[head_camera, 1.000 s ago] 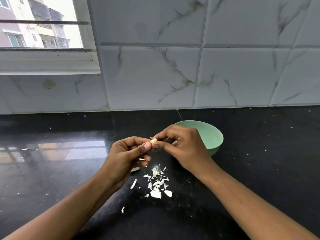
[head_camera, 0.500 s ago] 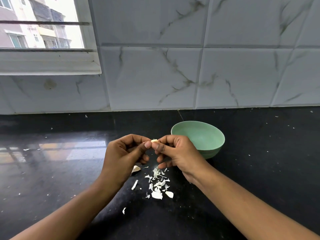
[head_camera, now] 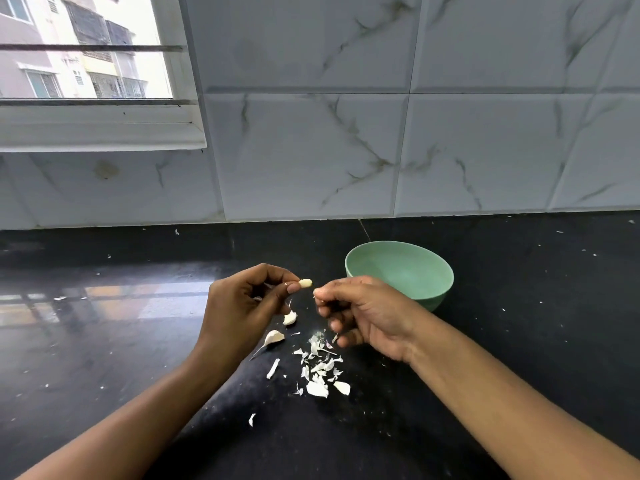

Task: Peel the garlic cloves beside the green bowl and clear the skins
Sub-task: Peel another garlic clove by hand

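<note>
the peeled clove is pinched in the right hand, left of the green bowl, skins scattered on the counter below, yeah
No: the head view shows the peeled clove pinched in the left hand, not the right hand, which is apart from it. It is left of the green bowl, skins scattered on the counter below.

The left forearm (head_camera: 131,420) and right forearm (head_camera: 502,403) are bare, as are the left hand (head_camera: 242,306) and right hand (head_camera: 367,313). The left thumbnail (head_camera: 294,288) is short and plain.
</note>
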